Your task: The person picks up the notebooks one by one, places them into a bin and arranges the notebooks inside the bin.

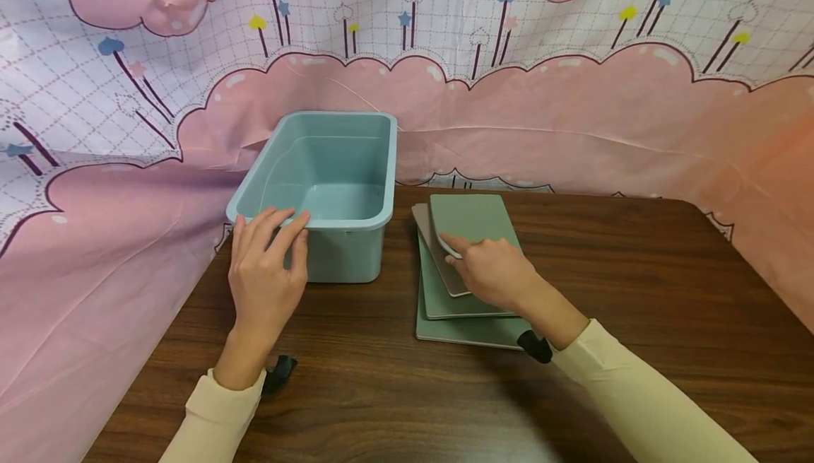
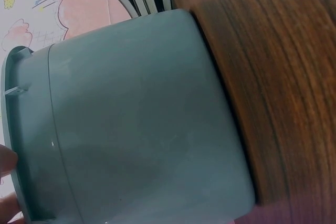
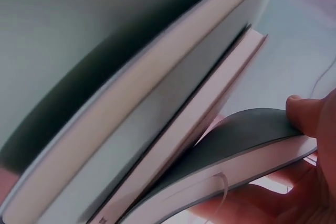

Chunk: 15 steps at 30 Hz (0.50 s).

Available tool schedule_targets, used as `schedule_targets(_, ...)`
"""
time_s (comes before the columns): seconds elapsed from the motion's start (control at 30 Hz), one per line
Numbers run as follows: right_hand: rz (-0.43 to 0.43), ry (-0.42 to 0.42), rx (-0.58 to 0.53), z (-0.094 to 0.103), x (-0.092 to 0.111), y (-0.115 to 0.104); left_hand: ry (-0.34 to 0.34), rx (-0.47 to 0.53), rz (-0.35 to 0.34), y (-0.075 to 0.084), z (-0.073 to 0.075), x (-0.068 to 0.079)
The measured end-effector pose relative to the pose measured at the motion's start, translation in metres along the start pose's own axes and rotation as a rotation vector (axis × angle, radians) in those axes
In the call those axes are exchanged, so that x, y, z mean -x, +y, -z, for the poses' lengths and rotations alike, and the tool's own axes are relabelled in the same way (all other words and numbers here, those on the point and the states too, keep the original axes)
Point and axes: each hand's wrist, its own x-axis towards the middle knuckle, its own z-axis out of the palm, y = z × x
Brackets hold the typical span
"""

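Pinching with the right grip [image 1: 490, 268] the left edge of the top green notebook [image 1: 473, 215], bent upward. Just under this grip, a brownish notebook [image 1: 441, 254], a middle green notebook [image 1: 443, 306] and a bottom green notebook [image 1: 470, 331], all on the tabletop [image 1: 381, 378]. To the left of it, touching the near rim of a pale blue basin [image 1: 346, 258] with the left grip [image 1: 267, 272], fingers relaxed. Judged as an early stage: top one caught by the edge only, not yet lifted away; lower three left ungrasped.

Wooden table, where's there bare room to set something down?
Free: right of the stacked notebooks, beyond the right sleeve; near side, between right sleeve and left sleeve. Crowded: back left, with the plastic bin and left hand, and the notebooks at the right hand.
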Motion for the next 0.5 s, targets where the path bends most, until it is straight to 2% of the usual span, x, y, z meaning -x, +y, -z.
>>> schedule_targets(0.13, -0.021, 0.033, -0.022, 0.005, 0.000, 0.003, -0.002, -0.003, -0.001, -0.001, 0.000, 0.001)
schedule_targets(0.33, -0.088, 0.200, -0.072, 0.022, 0.003, 0.010, -0.004, -0.001, -0.001, -0.001, 0.000, 0.000)
schedule_targets(0.5, -0.148, 0.288, -0.132, 0.032, 0.004, 0.018, 0.002, -0.003, -0.002, 0.000, 0.000, 0.000)
